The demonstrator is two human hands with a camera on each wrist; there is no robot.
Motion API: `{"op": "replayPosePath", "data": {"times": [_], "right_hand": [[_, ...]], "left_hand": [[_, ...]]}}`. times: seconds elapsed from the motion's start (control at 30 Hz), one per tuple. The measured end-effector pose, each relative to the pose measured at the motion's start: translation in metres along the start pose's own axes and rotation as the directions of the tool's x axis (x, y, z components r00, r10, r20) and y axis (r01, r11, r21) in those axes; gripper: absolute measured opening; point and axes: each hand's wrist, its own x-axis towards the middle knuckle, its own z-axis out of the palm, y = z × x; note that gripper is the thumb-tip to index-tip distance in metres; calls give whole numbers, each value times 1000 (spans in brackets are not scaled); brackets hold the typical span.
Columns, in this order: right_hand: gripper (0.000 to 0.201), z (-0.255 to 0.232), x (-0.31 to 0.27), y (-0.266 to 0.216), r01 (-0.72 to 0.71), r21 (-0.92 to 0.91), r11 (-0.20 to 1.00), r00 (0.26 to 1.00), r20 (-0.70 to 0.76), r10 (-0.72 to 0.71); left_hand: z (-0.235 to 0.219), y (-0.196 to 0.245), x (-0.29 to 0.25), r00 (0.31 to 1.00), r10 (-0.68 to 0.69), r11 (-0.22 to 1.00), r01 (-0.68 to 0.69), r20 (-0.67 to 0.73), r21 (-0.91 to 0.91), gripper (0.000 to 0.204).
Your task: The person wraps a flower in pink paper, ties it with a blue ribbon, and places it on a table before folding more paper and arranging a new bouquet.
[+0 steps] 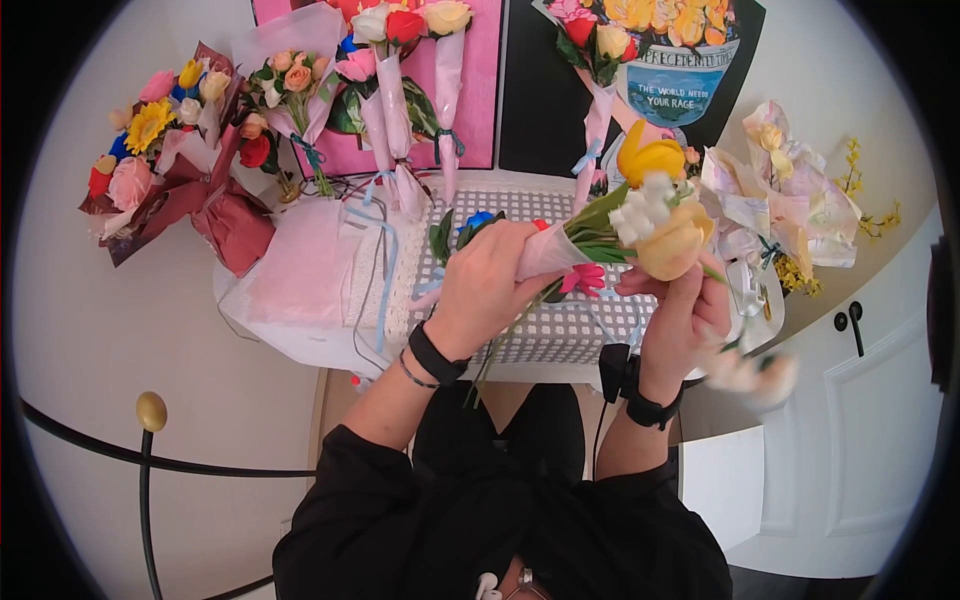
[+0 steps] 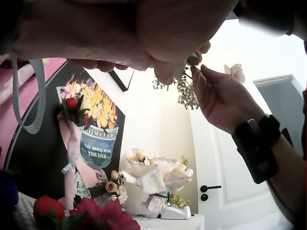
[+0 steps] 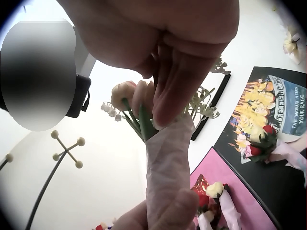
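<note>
My left hand (image 1: pixel 485 275) grips a small bouquet round its pale pink wrapping paper (image 3: pixel 168 167), with bare stems sticking out below the hand. From the paper's top lean a yellow tulip (image 1: pixel 650 155), a white flower cluster (image 1: pixel 643 208) and a peach tulip (image 1: pixel 678 242). Right at these blooms, my right hand (image 1: pixel 680 315) has its fingertips pinched together on a flower stem, partly hidden by the fingers. Blurred pale blossoms (image 1: pixel 760 375) hang past that hand's wrist side. In the left wrist view the right hand's fingertips meet close to the left hand.
Beneath the hands lies a grey checked cloth (image 1: pixel 520 345) with loose flowers, including a pink flower (image 1: pixel 583 279). Pink paper sheets (image 1: pixel 300 260) and a blue ribbon (image 1: pixel 385 270) lie left. Wrapped bouquets (image 1: pixel 215 190) line the back, and a white-wrapped bouquet (image 1: pixel 790 195) stands right.
</note>
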Motion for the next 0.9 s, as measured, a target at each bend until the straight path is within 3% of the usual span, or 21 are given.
{"op": "replayPosePath", "data": {"times": [0.07, 0.17, 0.27, 0.37, 0.4, 0.53, 0.63, 0.7, 0.73, 0.8, 0.9], "right_hand": [[19, 0, -2, -4, -94, -121, 988, 995, 17, 97], [26, -11, -1, 3, -44, -247, 968, 996, 70, 64], [27, -15, 2, 2, -53, -224, 973, 998, 9, 57], [29, -23, 8, -5, 8, -261, 965, 998, 57, 7], [18, -21, 9, -8, -28, -242, 970, 1000, -8, 27], [18, -27, 6, 4, -49, -335, 941, 999, 3, 53], [20, -27, 3, 13, 79, -307, 948, 991, 130, -41], [32, -20, 0, 8, -67, -200, 977, 996, 48, 78], [32, -19, 1, 7, -68, -199, 978, 996, 47, 78], [30, -17, 2, 6, -70, -201, 977, 995, -86, 53], [29, -24, -3, 20, -77, -195, 978, 995, -83, 62]], "left_hand": [[0, 0, 0, 1000, -13, 1000, 13, -3, -2, 45], [1, -1, -1, 999, -46, 999, 46, 14, -25, 45], [1, -2, -1, 997, -76, 997, 76, 26, -30, 44], [3, -3, 0, 998, -64, 998, 64, 20, -24, 44], [4, -3, 0, 998, -61, 998, 61, 15, -12, 44], [4, -1, -1, 1000, -24, 999, 23, 21, 32, 46], [4, -1, -2, 1000, -19, 999, 18, 18, 40, 46], [5, -2, -3, 1000, -11, 999, 10, 14, 48, 46], [5, -3, -3, 1000, -2, 998, 2, 10, 55, 46], [4, -4, -3, 1000, 8, 998, -9, 10, 55, 46], [2, 0, -1, 1000, 24, 998, -24, 6, 61, 46]]}}
